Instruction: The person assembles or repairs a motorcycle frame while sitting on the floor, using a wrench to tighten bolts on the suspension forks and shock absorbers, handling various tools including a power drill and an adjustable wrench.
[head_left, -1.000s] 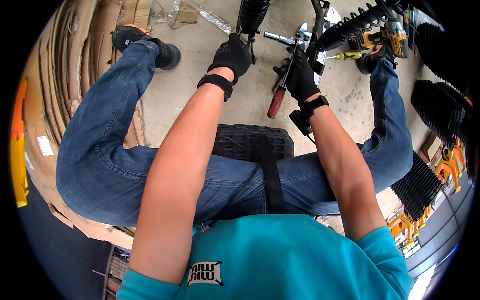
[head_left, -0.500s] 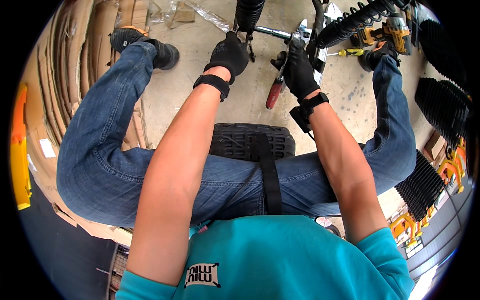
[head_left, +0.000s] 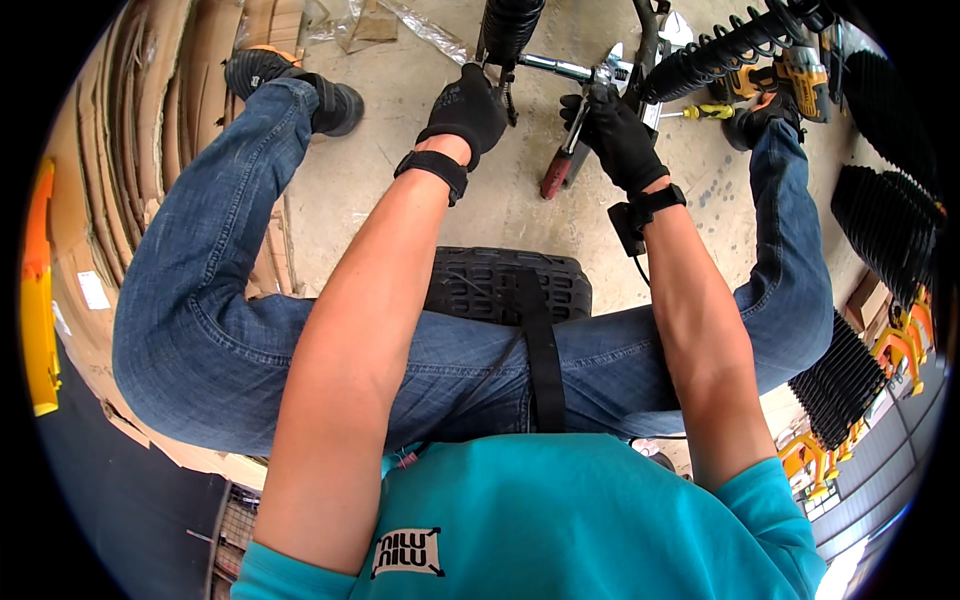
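My left hand (head_left: 463, 118), in a black glove, is closed at the lower end of a black ribbed rubber boot (head_left: 508, 32). Its fingertips are hidden, so what they grip does not show. A chrome extension bar (head_left: 556, 66) runs from beside that hand to the head of a ratchet wrench. My gloved right hand (head_left: 622, 142) is closed around the upper part of this ratchet wrench (head_left: 557, 174), whose red handle slants down toward me. Close to the right hand are a black tube frame (head_left: 648, 45) and a black coil spring shock absorber (head_left: 712, 58).
A yellow-handled screwdriver (head_left: 706, 112) and a yellow and black power drill (head_left: 800, 78) lie by my right foot. Flattened cardboard (head_left: 150, 110) covers the left side. A black treaded tyre (head_left: 470, 285) is beneath my legs. Black ribbed parts (head_left: 885, 225) are stacked at the right.
The red handle has swung up and away from me. My right hand has shifted slightly right and loosened its fingers a little, while my left hand keeps its place at the rubber boot.
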